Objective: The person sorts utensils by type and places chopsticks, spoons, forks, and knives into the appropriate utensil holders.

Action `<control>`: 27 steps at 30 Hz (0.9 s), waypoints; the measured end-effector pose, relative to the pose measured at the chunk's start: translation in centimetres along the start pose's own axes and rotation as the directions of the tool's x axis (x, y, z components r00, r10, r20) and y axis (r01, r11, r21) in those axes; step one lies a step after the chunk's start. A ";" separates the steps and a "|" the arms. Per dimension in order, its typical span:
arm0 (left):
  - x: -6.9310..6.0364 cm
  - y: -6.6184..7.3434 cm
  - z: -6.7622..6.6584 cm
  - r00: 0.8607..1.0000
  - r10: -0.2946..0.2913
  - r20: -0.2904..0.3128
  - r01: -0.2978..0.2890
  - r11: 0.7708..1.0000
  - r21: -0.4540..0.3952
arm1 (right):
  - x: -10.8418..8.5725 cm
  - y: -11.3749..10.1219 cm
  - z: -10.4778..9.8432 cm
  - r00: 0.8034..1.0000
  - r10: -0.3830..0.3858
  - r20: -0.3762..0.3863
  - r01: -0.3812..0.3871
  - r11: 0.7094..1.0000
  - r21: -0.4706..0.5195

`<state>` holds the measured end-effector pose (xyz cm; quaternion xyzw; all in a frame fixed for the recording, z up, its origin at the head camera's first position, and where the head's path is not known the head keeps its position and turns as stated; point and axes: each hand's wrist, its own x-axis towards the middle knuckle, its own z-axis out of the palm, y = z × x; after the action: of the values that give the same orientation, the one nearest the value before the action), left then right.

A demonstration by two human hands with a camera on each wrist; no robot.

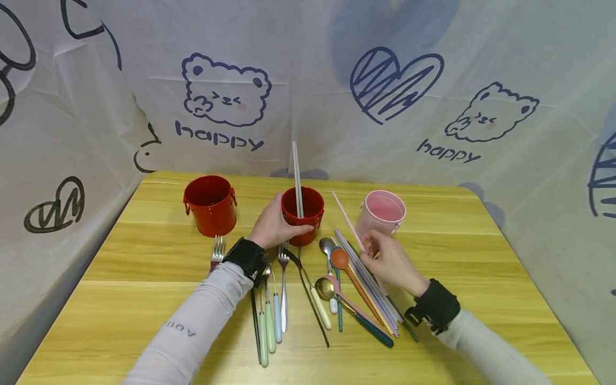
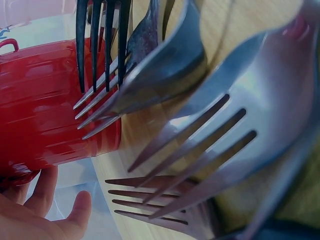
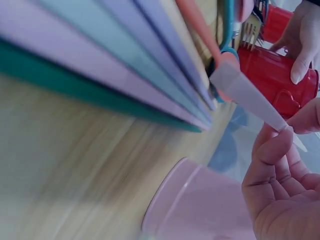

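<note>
My left hand [image 1: 274, 224] grips the side of the middle red bucket [image 1: 313, 204], its thumb across the front. Two pale chopsticks [image 1: 297, 176] stand upright in that bucket. Between thumb and fingers, my right hand [image 1: 392, 262] pinches a pink chopstick [image 1: 347, 216], tilted with its upper end toward the back left. Just behind that hand is a pink bucket [image 1: 380, 214]. A bundle of coloured chopsticks [image 1: 368, 278] lies below and left of the right hand. In the right wrist view the held chopstick [image 3: 250, 97] shows its square end.
Another red bucket [image 1: 210, 208] stands at the back left. Several forks [image 1: 283, 289] lie in front of the left hand, partly under its forearm. Spoons, among them an orange one [image 1: 339, 259] and a gold one [image 1: 324, 288], lie mid-table. A printed cloth [image 1: 317, 117] hangs behind.
</note>
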<state>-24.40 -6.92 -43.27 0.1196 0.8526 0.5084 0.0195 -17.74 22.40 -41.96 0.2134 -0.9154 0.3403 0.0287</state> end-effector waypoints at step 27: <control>0.0 0.1 0.0 1.000 0.020 -0.005 -0.019 1.000 0.008 | 8.0 -6.4 -1.3 0.967 0.034 -0.253 0.050 0.947 0.319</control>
<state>-24.34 -6.87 -43.24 0.1267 0.8535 0.5053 0.0118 -22.44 15.88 -35.49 0.1735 -0.8351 0.5097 0.1122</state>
